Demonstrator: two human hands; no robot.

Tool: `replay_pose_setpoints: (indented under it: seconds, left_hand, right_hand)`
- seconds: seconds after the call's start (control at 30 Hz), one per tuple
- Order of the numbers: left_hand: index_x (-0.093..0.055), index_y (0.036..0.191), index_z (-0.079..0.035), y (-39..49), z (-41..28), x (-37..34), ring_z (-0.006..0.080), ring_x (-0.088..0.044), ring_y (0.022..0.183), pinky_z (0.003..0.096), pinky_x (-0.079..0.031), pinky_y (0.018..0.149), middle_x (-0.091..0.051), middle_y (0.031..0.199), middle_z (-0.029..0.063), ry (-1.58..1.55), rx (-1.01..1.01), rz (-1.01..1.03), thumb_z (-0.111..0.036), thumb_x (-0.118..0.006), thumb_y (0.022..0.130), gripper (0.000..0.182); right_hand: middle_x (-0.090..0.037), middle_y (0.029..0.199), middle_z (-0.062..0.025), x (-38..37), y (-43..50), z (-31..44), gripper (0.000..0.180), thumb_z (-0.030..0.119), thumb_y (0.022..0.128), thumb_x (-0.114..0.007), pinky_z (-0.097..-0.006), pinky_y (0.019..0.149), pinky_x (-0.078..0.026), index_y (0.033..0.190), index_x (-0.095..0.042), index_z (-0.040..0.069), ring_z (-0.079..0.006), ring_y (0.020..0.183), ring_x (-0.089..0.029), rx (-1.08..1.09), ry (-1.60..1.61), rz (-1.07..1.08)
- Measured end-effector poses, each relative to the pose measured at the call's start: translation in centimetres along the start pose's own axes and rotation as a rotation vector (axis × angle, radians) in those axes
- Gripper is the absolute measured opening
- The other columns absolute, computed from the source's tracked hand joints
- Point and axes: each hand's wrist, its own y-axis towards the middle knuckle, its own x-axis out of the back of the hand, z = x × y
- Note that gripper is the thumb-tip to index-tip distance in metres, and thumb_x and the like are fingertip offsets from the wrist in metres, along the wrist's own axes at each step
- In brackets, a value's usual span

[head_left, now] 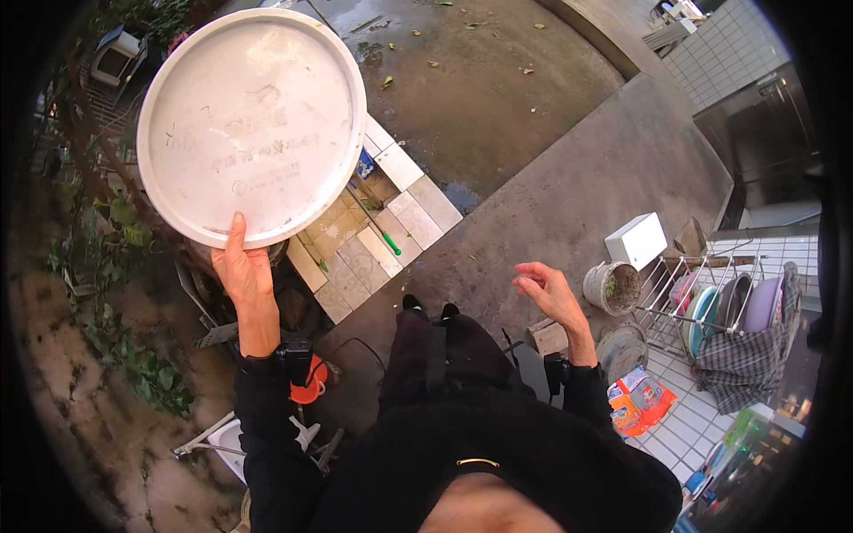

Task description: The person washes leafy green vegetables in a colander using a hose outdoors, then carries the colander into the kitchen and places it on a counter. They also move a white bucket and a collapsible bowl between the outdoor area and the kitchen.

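Note:
My left hand (245,270) grips the near rim of a large round white lid (253,133), thumb on top and fingers underneath. The lid is held up at the upper left, its face bearing moulded writing and dirty smudges. Part of a tiled wash basin (353,266) shows beyond its right edge, the rest hidden by it. A rod with a green handle (392,244) lies across the basin's tiled rim. My right hand (548,292) hangs in the air with its fingers apart and slightly bent, holding nothing. Nearest to it on the ground is a dirty white bucket (612,288).
To the right, a metal rack (700,293) holds several basins and a checked cloth (746,360). A white box (636,240) stands behind the bucket. An orange plastic bag (641,403) lies on white tiles. A red-orange plastic vessel (310,383) sits below my left forearm. Leafy plants (140,366) grow at left.

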Motion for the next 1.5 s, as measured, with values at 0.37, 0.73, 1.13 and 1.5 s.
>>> replay_pose_setpoints:
  seconds: [0.37, 0.73, 1.13, 1.5]
  left_hand:
    - [-0.035, 0.131, 0.0, 13.5, 13.8, -14.0, 0.0307, -0.049, 0.113, 0.048, -0.043, 0.095, -0.047, 0.126, 0.0174, -0.055, 0.417, 0.049, -0.001, -0.055, 0.085, 0.05]
    - [-0.045, 0.12, 0.004, 15.6, 28.1, -30.6, 0.0326, -0.057, 0.1, 0.0488, -0.052, 0.082, -0.053, 0.114, 0.0197, -0.07, 0.525, 0.106, 0.003, -0.057, 0.082, 0.039]
    - [-0.052, 0.095, 0.01, 14.1, 39.4, -44.7, 0.0294, -0.063, 0.073, 0.0396, -0.055, 0.06, -0.06, 0.091, 0.0165, 0.146, 0.234, -0.163, 0.003, -0.065, 0.073, 0.026]
    - [-0.048, 0.12, 0.001, 10.8, 50.6, -65.6, 0.0241, -0.057, 0.1, 0.0376, -0.049, 0.085, -0.057, 0.113, 0.0121, 0.009, 0.375, 0.196, 0.008, -0.06, 0.077, 0.045]
  right_hand:
    - [-0.063, 0.094, -0.0127, 5.4, -5.1, -1.8, 0.029, 0.01, 0.087, -0.054, -0.0278, 0.075, -0.05, 0.11, -0.053, -0.007, -0.0159, 0.085, -0.062, -0.202, 0.22, -0.43]
    - [-0.064, 0.093, -0.0113, 16.9, -5.6, -7.6, 0.029, 0.01, 0.087, -0.054, -0.0258, 0.071, -0.049, 0.111, -0.053, -0.005, -0.0139, 0.078, -0.06, -0.252, 0.362, -0.627]
    - [-0.064, 0.091, -0.0122, 41.0, 1.0, -10.0, 0.029, 0.009, 0.085, -0.054, -0.027, 0.07, -0.049, 0.11, -0.054, -0.007, -0.015, 0.078, -0.061, -0.131, 0.152, -0.56]
    - [-0.063, 0.088, -0.0101, 56.4, 11.9, -4.9, 0.029, 0.009, 0.085, -0.056, -0.0265, 0.071, -0.048, 0.111, -0.055, -0.004, -0.0142, 0.077, -0.06, -0.167, 0.13, -0.48]
